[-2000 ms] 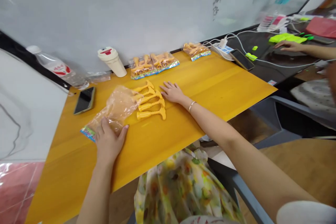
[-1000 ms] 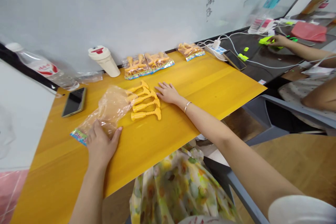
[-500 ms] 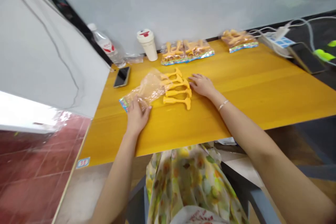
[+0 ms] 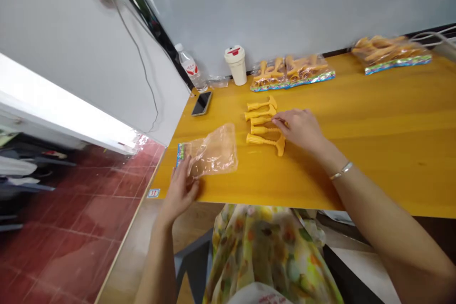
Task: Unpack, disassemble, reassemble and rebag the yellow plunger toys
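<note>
Several orange-yellow plastic toy hammers (image 4: 261, 121) lie side by side on the yellow wooden tabletop (image 4: 388, 128). My right hand (image 4: 301, 128) rests with its fingertips on or just over the hammer heads, hiding part of them. A clear, crumpled plastic bag (image 4: 210, 152) with a printed strip along one end lies apart from the hammers, to their left. My left hand (image 4: 180, 187) is at the bag's lower edge, its fingers apart and touching the plastic.
Two sealed bags of hammers (image 4: 292, 73) (image 4: 390, 54) stand along the back. Nearby are a white cup (image 4: 235, 64), a water bottle (image 4: 188, 69) and a phone (image 4: 201, 103). The tabletop's left and near edges drop to a red tiled floor (image 4: 81, 218).
The view has swung left. The plastic bag now lies clear of the hammers, and my right hand has moved onto the hammer heads. My left hand has shifted to the bag's lower edge.
</note>
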A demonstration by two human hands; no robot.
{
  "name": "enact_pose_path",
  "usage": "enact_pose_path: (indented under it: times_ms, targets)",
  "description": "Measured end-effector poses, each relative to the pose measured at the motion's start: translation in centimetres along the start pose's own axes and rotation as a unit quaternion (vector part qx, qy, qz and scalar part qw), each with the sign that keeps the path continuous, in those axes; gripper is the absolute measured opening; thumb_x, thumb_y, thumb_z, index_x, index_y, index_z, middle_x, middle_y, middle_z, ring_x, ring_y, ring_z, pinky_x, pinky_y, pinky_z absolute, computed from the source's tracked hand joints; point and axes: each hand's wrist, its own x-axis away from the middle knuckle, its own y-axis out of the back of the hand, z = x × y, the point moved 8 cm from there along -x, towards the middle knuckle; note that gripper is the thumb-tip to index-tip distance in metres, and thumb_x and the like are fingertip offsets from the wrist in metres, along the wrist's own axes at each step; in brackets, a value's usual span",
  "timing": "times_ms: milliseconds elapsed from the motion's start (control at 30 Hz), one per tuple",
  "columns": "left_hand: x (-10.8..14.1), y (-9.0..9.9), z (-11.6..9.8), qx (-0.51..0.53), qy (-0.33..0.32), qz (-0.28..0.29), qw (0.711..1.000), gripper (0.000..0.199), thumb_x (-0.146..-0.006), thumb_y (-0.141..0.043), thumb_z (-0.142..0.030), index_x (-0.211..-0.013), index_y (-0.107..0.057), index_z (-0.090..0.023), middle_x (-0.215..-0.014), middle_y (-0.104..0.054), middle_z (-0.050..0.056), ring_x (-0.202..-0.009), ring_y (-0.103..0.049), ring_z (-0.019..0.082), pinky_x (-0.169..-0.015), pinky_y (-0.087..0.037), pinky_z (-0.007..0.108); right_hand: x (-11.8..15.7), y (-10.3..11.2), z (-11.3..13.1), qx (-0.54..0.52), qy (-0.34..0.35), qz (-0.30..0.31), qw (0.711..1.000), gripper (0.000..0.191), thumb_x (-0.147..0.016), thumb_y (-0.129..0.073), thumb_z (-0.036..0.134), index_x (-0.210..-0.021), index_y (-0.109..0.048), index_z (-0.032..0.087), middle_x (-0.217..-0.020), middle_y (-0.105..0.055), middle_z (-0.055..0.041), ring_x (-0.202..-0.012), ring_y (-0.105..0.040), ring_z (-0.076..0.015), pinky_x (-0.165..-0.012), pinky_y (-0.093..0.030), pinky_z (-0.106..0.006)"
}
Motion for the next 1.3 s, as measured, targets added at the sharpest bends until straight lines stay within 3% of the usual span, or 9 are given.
enact_pose_path:
  times_ms: [167,333,433,600,767,900,1000,1133,1300]
  targets:
    - [0.1,4.0,-6.4,0.032,-0.040,-0.135,0.990,0.065,-0.098,-0.054,-0.039,-0.157,-0.031,-0.023,-0.159,-0.045,0.017,-0.148,-0.044,0.029,-0.124,-0.035,0.051,1.8,-0.8,3.4,0.119,0.097,0.087,0.984,0.032,-0.103,-0.049,0.035,-0.105,-0.077,0.018,-0.108,-0.078,-0.0128,-0.108,-0.069,-0.0313,-0.088,-0.045,-0.041]
    - [-4.6,1.5,-11.3,0.053,-0.057,-0.169,0.983,0.070,-0.097,-0.056,-0.056,-0.150,-0.034,-0.016,-0.153,-0.048,0.023,-0.146,-0.046,0.033,-0.120,-0.037,0.053,3.1,-1.7,3.5,0.214,0.097,0.159,0.959,0.027,-0.096,-0.066,0.039,-0.103,-0.077,0.015,-0.106,-0.078,-0.0177,-0.102,-0.074,-0.0344,-0.083,-0.052,-0.042]
    - [-6.6,-1.6,-10.6,0.015,0.046,-0.165,0.985,0.081,-0.090,-0.058,-0.069,-0.146,-0.036,-0.014,-0.156,-0.039,0.030,-0.152,-0.031,0.045,-0.117,-0.028,0.069,3.3,-2.1,3.5,0.198,0.079,0.198,0.957,0.030,-0.095,-0.067,0.041,-0.105,-0.077,0.015,-0.109,-0.077,-0.0203,-0.104,-0.074,-0.0368,-0.081,-0.055,-0.043]
    - [-5.7,-5.6,-8.7,-0.078,0.134,-0.062,0.986,0.048,-0.097,-0.057,-0.049,-0.126,-0.049,-0.011,-0.131,-0.057,0.027,-0.124,-0.059,0.042,-0.104,-0.043,0.064,3.8,-2.7,3.9,0.096,0.086,0.266,0.955,0.048,-0.082,-0.081,0.042,-0.122,-0.071,0.016,-0.119,-0.075,-0.0205,-0.111,-0.071,-0.0399,-0.081,-0.058,-0.045]
    - [-3.7,-5.7,-8.1,-0.153,0.141,-0.013,0.978,0.040,-0.096,-0.056,-0.050,-0.113,-0.055,-0.014,-0.119,-0.060,0.022,-0.110,-0.065,0.040,-0.100,-0.045,0.063,4.1,-2.5,4.5,0.093,0.110,0.256,0.956,0.027,-0.082,-0.079,0.027,-0.106,-0.077,0.014,-0.113,-0.074,-0.0210,-0.109,-0.070,-0.0397,-0.082,-0.058,-0.046]
    - [-3.6,-5.6,-7.8,-0.152,0.165,0.000,0.975,0.022,-0.097,-0.052,-0.036,-0.105,-0.057,-0.015,-0.115,-0.060,0.019,-0.103,-0.066,0.037,-0.097,-0.046,0.061,4.5,-2.5,5.8,0.055,0.172,0.253,0.951,0.037,-0.084,-0.076,0.034,-0.114,-0.075,0.012,-0.117,-0.068,-0.0201,-0.113,-0.066,-0.0378,-0.093,-0.056,-0.049]
    - [-3.8,-5.0,-7.2,-0.073,0.148,-0.047,0.985,0.010,-0.093,-0.047,-0.019,-0.096,-0.057,-0.019,-0.114,-0.061,0.014,-0.098,-0.067,0.029,-0.097,-0.048,0.054,4.2,-2.0,6.2,-0.017,0.222,0.218,0.950,0.047,-0.082,-0.077,0.041,-0.118,-0.074,0.011,-0.120,-0.066,-0.0181,-0.118,-0.061,-0.0367,-0.105,-0.050,-0.052]
    - [-3.2,-3.3,-6.1,0.155,0.087,-0.169,0.969,0.007,-0.093,-0.045,-0.022,-0.087,-0.049,-0.023,-0.111,-0.066,0.009,-0.109,-0.066,0.022,-0.094,-0.051,0.038,3.7,-1.9,5.5,-0.121,0.249,0.206,0.939,0.046,-0.085,-0.072,0.046,-0.120,-0.072,0.016,-0.128,-0.065,-0.0141,-0.123,-0.059,-0.0331,-0.111,-0.045,-0.051]
    - [-2.7,-2.7,-7.0,0.222,0.041,-0.200,0.953,0.012,-0.096,-0.046,-0.028,-0.085,-0.049,-0.022,-0.115,-0.069,0.010,-0.120,-0.064,0.021,-0.103,-0.049,0.039,3.7,-2.4,5.5,-0.186,0.223,0.241,0.926,0.045,-0.085,-0.068,0.048,-0.121,-0.070,0.022,-0.123,-0.069,-0.0104,-0.117,-0.065,-0.0292,-0.107,-0.049,-0.047]
